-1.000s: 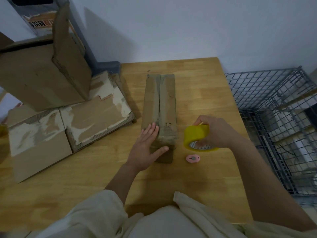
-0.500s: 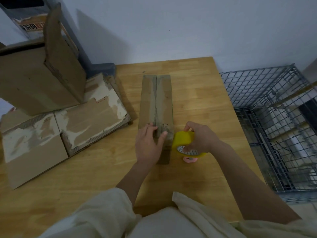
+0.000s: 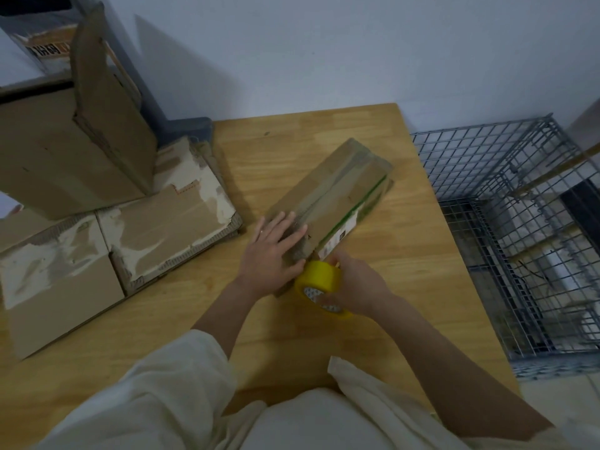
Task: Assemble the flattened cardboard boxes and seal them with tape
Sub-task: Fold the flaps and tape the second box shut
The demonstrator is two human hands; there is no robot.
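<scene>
Lying at a slant on the wooden bench [image 3: 324,345], a long narrow cardboard box [image 3: 328,203] with its far end aimed toward the right rear corner and its near end close to both hands. Shows two top flaps meeting along a lengthwise seam, a green stripe down the right side and a white label near the close end. Pressed flat on the near end of the top by the left hand [image 3: 271,251], fingers straight and spread, thumb reaching over the box's near edge. Held just beside that near end, a yellow roll of tape [image 3: 319,279], touching or almost touching the box; gripped by the right hand [image 3: 352,287], fingers curled round the roll and into its printed core. Cannot tell whether a strip is already stuck to the cardboard.

Further left on the bench, flattened cardboard boxes [image 3: 97,251] with torn, whitish patches where the surface has peeled, lying side by side. Standing on top of them toward the back left, a larger open box [image 3: 65,147] with one flap raised. Off the bench's right edge, a grey wire cage [image 3: 519,222]. Behind everything, a plain pale wall [image 3: 324,43]. At the bottom, cream sleeves [image 3: 162,391] pushed back from both forearms.
</scene>
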